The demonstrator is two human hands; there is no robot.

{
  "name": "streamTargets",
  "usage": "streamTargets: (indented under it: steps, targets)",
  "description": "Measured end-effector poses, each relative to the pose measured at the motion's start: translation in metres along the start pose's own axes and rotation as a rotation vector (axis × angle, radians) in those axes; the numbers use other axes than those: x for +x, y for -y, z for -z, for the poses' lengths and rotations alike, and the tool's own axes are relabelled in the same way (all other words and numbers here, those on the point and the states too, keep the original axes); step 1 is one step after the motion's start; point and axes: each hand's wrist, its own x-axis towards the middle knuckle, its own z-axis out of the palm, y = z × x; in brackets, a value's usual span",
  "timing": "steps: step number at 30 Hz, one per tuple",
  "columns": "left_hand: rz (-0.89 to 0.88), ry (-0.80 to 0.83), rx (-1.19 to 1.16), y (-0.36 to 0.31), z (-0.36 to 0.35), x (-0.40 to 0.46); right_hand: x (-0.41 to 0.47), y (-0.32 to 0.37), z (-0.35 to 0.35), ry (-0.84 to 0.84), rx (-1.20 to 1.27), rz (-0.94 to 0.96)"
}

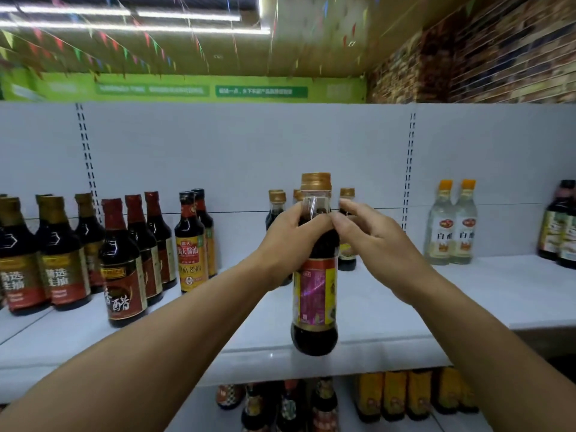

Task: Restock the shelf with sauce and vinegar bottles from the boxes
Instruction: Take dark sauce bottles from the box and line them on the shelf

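Observation:
A dark sauce bottle [314, 291] with a gold cap and a red, purple and yellow label hangs upright over the front of the white shelf [389, 310]. My left hand [288, 238] grips its neck and shoulder from the left. My right hand [371, 235] reaches in from the right, its fingertips touching the neck beside my left thumb. Behind the held bottle stand several matching gold-capped bottles [276, 207], partly hidden by my hands.
Dark soy and vinegar bottles [121, 263] crowd the shelf's left side. Two clear white vinegar bottles [452, 222] stand at the right, and dark bottles [561, 226] sit at the far right edge. The lower shelf holds more bottles [402, 397].

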Motion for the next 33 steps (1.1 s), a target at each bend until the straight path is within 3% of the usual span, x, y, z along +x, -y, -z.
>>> streamTargets:
  steps: [10,20,28,33]
  targets:
    - [0.021,-0.055,0.000,0.024,-0.004,0.036,-0.003,-0.044,-0.007,0.326,0.180,-0.187]
    - [0.109,-0.084,0.035,0.045,-0.007,0.066,0.018,-0.078,-0.011,0.158,0.213,-0.201]
    - [0.222,-0.069,0.061,0.070,-0.010,0.072,0.035,-0.107,-0.022,-0.090,-0.062,-0.233]
    - [0.184,-0.032,0.133,0.084,-0.011,0.082,0.043,-0.118,-0.024,-0.100,-0.054,-0.243]
